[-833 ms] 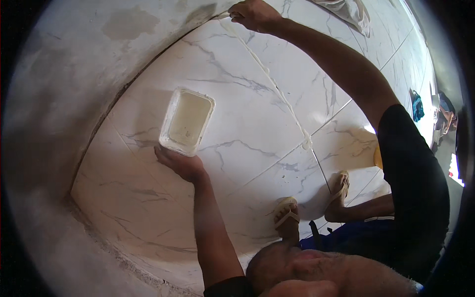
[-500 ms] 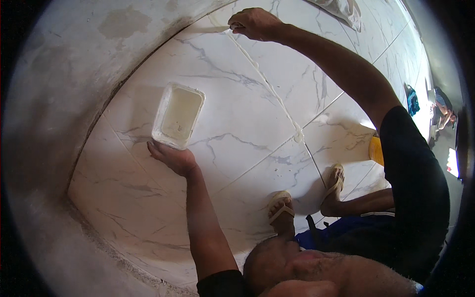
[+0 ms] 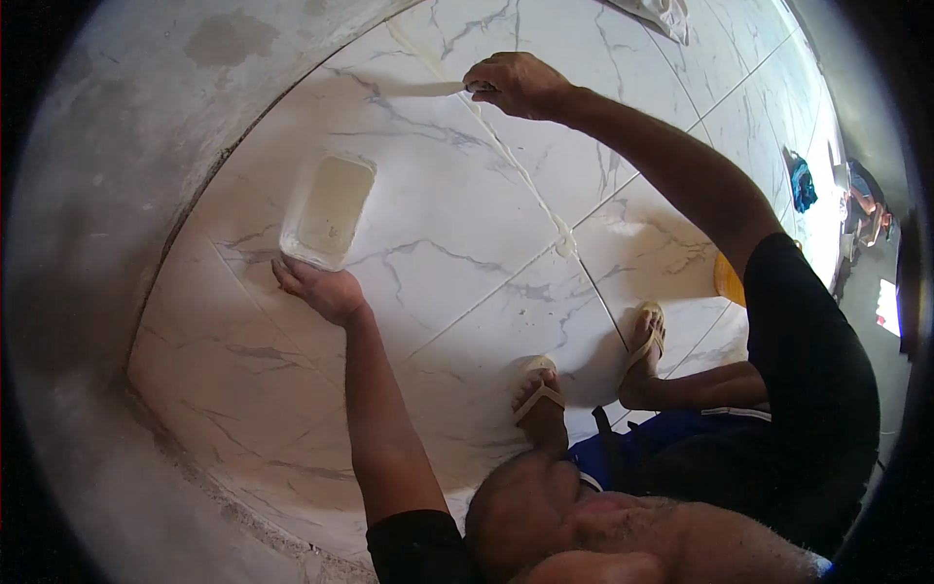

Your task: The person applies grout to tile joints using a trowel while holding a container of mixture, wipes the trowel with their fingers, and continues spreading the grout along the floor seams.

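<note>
The left hand's grip (image 3: 326, 292) cups a white rectangular plastic tub (image 3: 311, 256) at its near end, apparently for support, how tightly unclear; the right hand's grip (image 3: 520, 86) closes round a thin pale-bladed tool (image 3: 433, 89) beside a white-smeared tile joint (image 3: 521, 171).

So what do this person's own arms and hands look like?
The left hand and right hand are ordinary, ungloved human hands; no watch or bracelet shows on either arm. The black fabric left sleeve and matching black right sleeve reach about mid-arm. No cables or markings show.

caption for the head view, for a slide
Left hand at a white tub, right hand over a smeared tile joint.
</note>
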### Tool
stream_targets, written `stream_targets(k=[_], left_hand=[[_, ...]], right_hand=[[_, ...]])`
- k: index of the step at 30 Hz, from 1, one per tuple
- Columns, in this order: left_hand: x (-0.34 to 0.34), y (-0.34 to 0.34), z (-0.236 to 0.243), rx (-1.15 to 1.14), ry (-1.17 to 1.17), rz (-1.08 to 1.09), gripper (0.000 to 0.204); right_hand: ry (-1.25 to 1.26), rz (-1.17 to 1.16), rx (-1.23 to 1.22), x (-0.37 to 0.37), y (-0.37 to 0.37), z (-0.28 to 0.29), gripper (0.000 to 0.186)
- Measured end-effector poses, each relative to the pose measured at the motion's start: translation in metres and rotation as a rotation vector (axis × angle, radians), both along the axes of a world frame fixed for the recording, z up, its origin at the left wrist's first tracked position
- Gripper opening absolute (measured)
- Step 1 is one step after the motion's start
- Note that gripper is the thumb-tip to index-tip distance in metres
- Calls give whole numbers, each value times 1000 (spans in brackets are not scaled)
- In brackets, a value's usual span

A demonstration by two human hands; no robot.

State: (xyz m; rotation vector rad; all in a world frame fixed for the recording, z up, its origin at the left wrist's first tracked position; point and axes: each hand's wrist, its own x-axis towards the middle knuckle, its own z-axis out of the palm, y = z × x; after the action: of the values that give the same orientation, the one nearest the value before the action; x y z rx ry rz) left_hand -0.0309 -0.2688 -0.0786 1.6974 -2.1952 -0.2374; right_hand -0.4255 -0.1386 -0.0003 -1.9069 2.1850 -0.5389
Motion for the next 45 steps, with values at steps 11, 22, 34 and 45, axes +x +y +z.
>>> stream_targets(k=[11,22,34,45], left_hand=[[1,3,-3,33,103,9,58],[1,4,-1,1,23,-13,52],[2,0,-5,-36,8,8,50],[7,-1,-11,-61,-18,-38,49]], right_hand=[[-42,-32,-15,37,62,7,17],[-86,-67,23,68,116,12,17],[-134,-34,41,93,167,17,24],[-64,-107,-7,66,129,10,20]])
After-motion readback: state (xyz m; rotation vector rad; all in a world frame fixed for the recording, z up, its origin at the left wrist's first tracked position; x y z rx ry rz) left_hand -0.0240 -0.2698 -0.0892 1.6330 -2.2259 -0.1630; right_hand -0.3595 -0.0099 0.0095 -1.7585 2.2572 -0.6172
